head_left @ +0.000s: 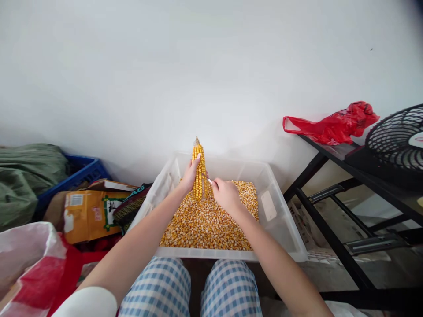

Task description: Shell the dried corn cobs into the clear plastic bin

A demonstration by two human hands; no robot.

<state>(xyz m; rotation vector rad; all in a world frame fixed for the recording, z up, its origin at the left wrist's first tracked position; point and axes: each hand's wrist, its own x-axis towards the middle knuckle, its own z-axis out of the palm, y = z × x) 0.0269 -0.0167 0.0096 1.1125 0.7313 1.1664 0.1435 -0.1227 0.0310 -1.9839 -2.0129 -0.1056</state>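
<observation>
My left hand point(190, 174) is closed around an ear of corn point(198, 178), held upright above a translucent plastic bin point(280, 207). Yellow kernels cover the cob in rows, and a paler strip runs down its lower right side. Against that side is my right hand point(226, 194), its fingers closed on a thin, dark tool point(205, 176) that points at the cob. Most of the tool is hidden by the fingers, so its exact kind does not show. Below both hands, loose corn kernels point(206, 229) fill the bottom of the bin.
A white wall point(211, 79) rises behind the bin. To the right, a black metal-framed table point(330, 207) carries a red plastic bag point(343, 123) and a black fan point(398, 141). At left are a blue crate point(89, 171), an orange package point(89, 215) and a red-and-white bag point(39, 264).
</observation>
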